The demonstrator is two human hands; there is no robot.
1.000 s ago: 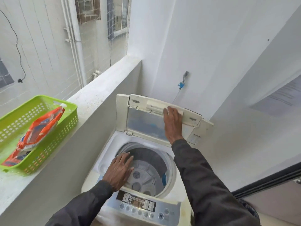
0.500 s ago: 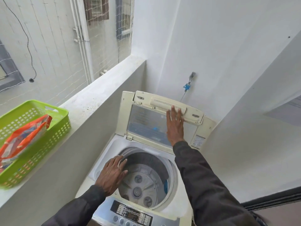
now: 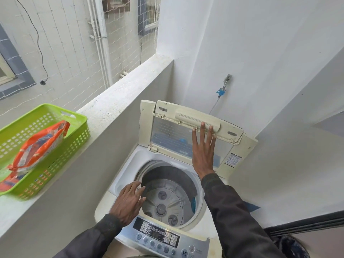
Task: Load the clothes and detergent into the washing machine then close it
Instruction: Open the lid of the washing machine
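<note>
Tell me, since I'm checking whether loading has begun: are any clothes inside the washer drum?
No, the drum shows only its bare grey floor and discs, no clothes.

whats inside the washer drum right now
A grey agitator plate and a blue part on the right wall show, no clothes. The control panel and left hand hide the near side.
</note>
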